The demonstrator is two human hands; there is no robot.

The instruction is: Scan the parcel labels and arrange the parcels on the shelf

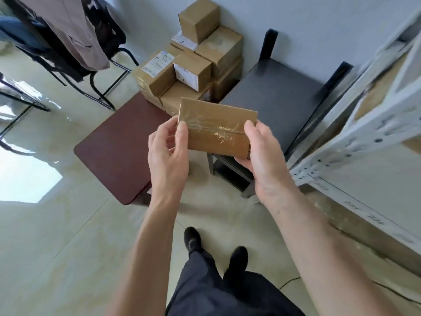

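I hold a small brown cardboard parcel (216, 127) in front of me with both hands, its taped seam facing up. No label shows on this face. My left hand (168, 156) pinches its left end between thumb and fingers. My right hand (262, 156) grips the right end, thumb on top and fingers underneath. Beyond it, a stack of several cardboard parcels (189, 65) stands on the floor against the wall, some with white labels. The white metal shelf (355, 142) rises at the right.
A dark grey low table (280, 92) stands between the parcel stack and the shelf. A dark red stool top (123, 149) lies to the left of it. A black chair (75, 55) with clothes draped on it is at far left. The floor is glossy tile.
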